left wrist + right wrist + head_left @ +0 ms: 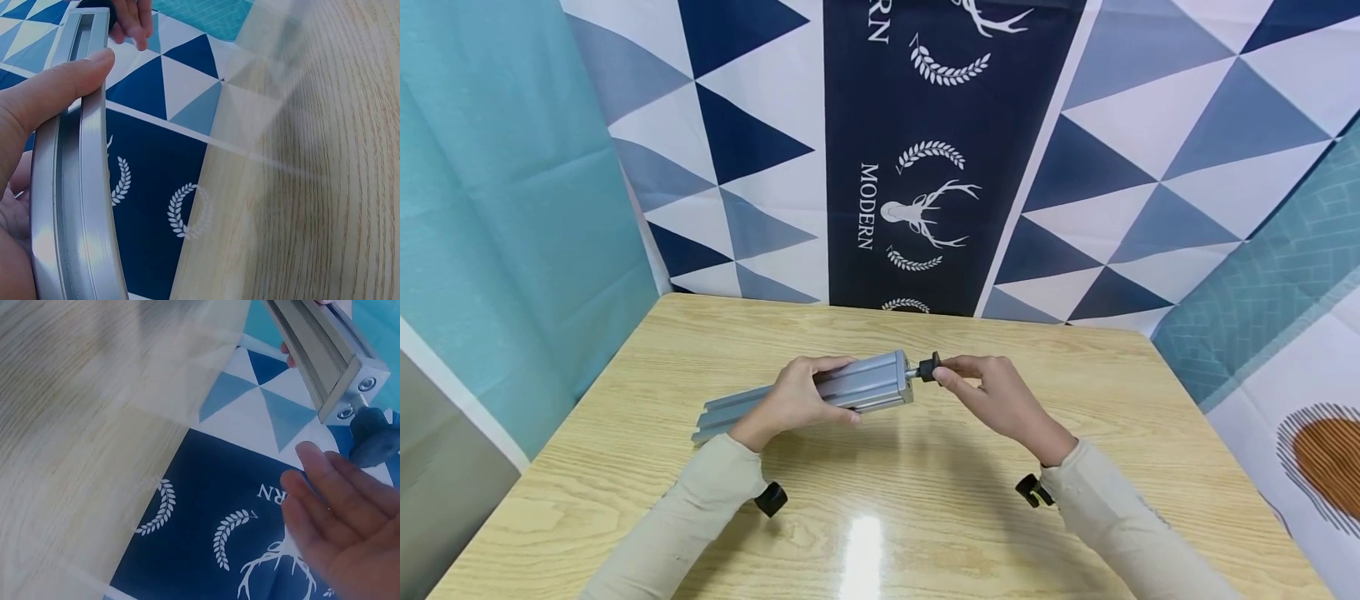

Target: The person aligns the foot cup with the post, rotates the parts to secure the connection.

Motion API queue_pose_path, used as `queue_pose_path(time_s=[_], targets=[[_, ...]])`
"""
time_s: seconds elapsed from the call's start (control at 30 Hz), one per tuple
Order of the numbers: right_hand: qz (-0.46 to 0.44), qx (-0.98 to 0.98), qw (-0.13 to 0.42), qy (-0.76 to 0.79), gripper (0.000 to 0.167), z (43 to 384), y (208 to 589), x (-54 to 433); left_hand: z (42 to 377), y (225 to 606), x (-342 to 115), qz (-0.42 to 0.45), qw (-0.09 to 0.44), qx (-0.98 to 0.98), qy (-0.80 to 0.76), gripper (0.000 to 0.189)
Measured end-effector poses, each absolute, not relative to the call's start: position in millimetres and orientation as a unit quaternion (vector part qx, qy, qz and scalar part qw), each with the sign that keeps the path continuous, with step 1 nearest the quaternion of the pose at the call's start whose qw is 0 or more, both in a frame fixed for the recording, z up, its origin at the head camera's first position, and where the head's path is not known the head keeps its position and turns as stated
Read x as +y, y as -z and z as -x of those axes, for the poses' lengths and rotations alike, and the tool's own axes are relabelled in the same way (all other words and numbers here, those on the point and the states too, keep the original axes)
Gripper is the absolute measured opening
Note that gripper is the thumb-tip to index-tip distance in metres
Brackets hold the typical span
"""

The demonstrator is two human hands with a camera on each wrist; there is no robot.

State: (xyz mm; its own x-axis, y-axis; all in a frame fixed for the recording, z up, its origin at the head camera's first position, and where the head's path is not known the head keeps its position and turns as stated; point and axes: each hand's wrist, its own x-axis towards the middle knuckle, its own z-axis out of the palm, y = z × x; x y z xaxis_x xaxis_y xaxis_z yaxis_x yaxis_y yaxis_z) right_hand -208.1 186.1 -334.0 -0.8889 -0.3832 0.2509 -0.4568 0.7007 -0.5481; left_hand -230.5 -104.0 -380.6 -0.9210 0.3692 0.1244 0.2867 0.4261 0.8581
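A long silver aluminium profile (857, 385) with lengthwise grooves lies slantwise, its near-right end raised above the table. My left hand (797, 396) grips it around the middle, the thumb across the grooved face in the left wrist view. An end plate with screws (359, 387) caps the raised end. From that plate sticks a short metal rod carrying a black levelling foot (928, 367). The thumb and forefinger of my right hand (992, 396) pinch the foot's rim in the head view. Its other fingers (331, 487) stretch out loosely in the right wrist view.
The wood-grain table (925, 517) spreads beneath both hands. Behind it hangs a patterned cloth (910, 208), and a teal curtain (512, 208) borders the left side. Black wrist mounts (771, 498) hang below both forearms.
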Motion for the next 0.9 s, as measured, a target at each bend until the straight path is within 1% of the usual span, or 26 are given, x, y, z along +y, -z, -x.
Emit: queue_pose_path(time_s=[0.1, 0.23, 0.3, 0.37, 0.43, 0.53, 0.57, 0.67, 0.8, 0.9], targets=[[-0.268, -0.917, 0.074, -0.286, 0.053, 207.8, 333.5, 190.1, 231.2, 380.5, -104.5, -0.193, 0.043, 0.845, -0.497, 0.076], [-0.353, -0.897, 0.118, -0.239, 0.070, 210.7, 334.3, 194.4, 232.5, 381.7, -105.0, -0.192, 0.046, 0.846, -0.495, 0.076], [-0.388, -0.884, 0.134, -0.225, 0.072, 212.3, 334.2, 195.1, 233.1, 382.3, -105.0, -0.194, 0.047, 0.845, -0.495, 0.075], [-0.405, -0.877, 0.139, -0.220, 0.070, 213.2, 333.7, 195.3, 233.5, 382.5, -105.0, -0.197, 0.047, 0.844, -0.496, 0.075], [-0.395, -0.880, 0.126, -0.232, 0.063, 213.5, 333.3, 194.9, 233.9, 382.6, -105.0, -0.201, 0.046, 0.844, -0.496, 0.074], [-0.339, -0.893, 0.067, -0.290, 0.049, 213.2, 333.4, 193.7, 234.5, 382.3, -104.9, -0.206, 0.041, 0.843, -0.495, 0.075], [-0.313, -0.896, 0.046, -0.313, 0.046, 213.1, 333.8, 192.9, 234.8, 382.6, -104.9, -0.207, 0.040, 0.844, -0.493, 0.075], [-0.245, -0.896, -0.005, -0.371, 0.045, 212.4, 334.9, 190.0, 235.3, 382.9, -105.1, -0.208, 0.040, 0.845, -0.490, 0.076], [-0.217, -0.897, -0.018, -0.383, 0.046, 211.1, 335.1, 188.0, 235.8, 383.7, -105.7, -0.206, 0.045, 0.847, -0.489, 0.076], [-0.234, -0.902, -0.012, -0.362, 0.047, 211.1, 334.1, 188.3, 236.0, 383.5, -106.2, -0.204, 0.041, 0.847, -0.490, 0.074]])
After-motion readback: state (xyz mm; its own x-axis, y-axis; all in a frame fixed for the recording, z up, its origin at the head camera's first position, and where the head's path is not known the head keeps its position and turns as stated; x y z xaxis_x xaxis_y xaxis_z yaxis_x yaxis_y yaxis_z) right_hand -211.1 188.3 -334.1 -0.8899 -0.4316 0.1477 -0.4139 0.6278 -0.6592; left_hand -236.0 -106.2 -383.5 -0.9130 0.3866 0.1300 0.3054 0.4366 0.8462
